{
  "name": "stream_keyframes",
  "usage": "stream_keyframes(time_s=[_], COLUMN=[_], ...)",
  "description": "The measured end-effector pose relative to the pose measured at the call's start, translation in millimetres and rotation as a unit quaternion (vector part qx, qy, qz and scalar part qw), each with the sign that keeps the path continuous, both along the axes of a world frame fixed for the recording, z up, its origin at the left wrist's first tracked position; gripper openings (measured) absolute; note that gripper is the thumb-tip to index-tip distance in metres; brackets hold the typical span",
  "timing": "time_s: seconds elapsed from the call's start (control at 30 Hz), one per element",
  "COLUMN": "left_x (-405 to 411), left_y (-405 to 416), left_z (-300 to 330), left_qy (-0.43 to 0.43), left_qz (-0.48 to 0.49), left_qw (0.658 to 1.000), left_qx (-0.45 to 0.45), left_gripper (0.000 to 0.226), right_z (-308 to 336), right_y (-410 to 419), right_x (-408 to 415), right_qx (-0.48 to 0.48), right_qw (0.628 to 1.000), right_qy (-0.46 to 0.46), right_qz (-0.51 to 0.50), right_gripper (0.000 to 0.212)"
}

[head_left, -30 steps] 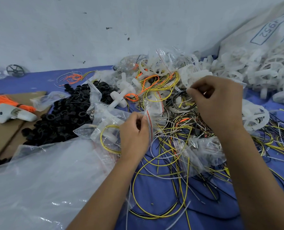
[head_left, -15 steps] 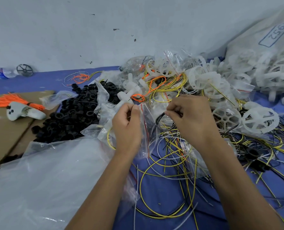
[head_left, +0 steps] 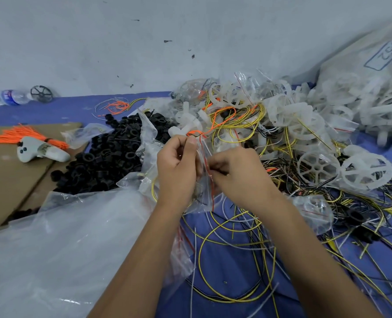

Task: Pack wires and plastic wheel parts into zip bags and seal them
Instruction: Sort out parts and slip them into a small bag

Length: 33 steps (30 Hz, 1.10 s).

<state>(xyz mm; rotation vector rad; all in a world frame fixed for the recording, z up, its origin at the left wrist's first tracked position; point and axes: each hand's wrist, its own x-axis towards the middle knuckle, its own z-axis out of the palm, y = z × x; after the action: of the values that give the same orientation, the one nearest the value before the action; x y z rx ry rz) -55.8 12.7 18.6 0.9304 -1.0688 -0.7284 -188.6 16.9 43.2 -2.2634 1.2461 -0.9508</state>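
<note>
Both hands meet near the middle of the view, fingers curled and pinching the same small clear zip bag (head_left: 205, 180). Left hand (head_left: 177, 165) grips the bag's upper left edge, thumb and fingertips pressed together near the top. Right hand (head_left: 235, 171) pinches the bag just beside it, at the red strip (head_left: 207, 171) that marks the bag's mouth. That red strip runs almost straight up and down between the two hands, so the bag's opening stands on end, tilted slightly, not level. Judging from this, sealing calls for sliding the pinch along that upright line; the right hand sits directly on it and is the nearer one for the job, while the left steadies the bag. What is inside the bag is hard to tell; a yellow wire (head_left: 154, 191) curves at its lower left.

Below the hands, loose yellow, white and black wires (head_left: 236, 260) loop across the blue surface (head_left: 224, 283). A large crumpled clear plastic sheet (head_left: 64, 249) fills the lower left. Left of the hands lies a heap of small black rings (head_left: 107, 157), and beyond it a white handheld controller (head_left: 39, 152) on brown cardboard (head_left: 4, 180). To the right lie white plastic wheels (head_left: 364, 172), well apart from the bag. Farther back, more wheels and filled bags pile against a pale wall (head_left: 121, 42).
</note>
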Motion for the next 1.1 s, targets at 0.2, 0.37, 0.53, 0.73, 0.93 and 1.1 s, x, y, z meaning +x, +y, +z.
stream_keyframes(time_s=[0.2, 0.37, 0.53, 0.73, 0.93, 1.1], left_x=[-8.3, 2.3, 30.2, 48.1, 65.1, 74.0], left_y=[1.9, -6.6, -24.3, -44.6, -46.0, -28.1], left_z=[11.4, 13.0, 28.3, 44.9, 63.0, 67.8], left_qy=[0.003, -0.018, -0.133, -0.244, -0.268, -0.091], left_qz=[-0.041, 0.001, 0.084, 0.079, -0.162, -0.42], left_qw=[0.998, 1.0, 0.983, 0.959, 0.931, 0.881], left_qx=[-0.055, 0.018, 0.089, 0.122, 0.186, 0.197], left_gripper=[0.034, 0.032, 0.029, 0.031, 0.063, 0.111], right_z=[-8.2, -13.1, -27.8, -17.0, 38.8, 77.9], right_y=[-12.8, -21.6, -13.8, -8.8, -12.2, -19.0], right_x=[25.7, 17.1, -1.2, 3.5, 3.4, 1.6], right_qx=[0.014, 0.072, 0.049, 0.007, -0.141, -0.077], right_qw=[0.995, 0.995, 0.986, 0.998, 0.983, 0.958], right_qy=[0.095, 0.061, -0.146, 0.007, -0.057, -0.187], right_qz=[-0.019, 0.032, -0.063, -0.054, 0.103, 0.201], right_gripper=[0.019, 0.018, 0.043, 0.037, 0.022, 0.021])
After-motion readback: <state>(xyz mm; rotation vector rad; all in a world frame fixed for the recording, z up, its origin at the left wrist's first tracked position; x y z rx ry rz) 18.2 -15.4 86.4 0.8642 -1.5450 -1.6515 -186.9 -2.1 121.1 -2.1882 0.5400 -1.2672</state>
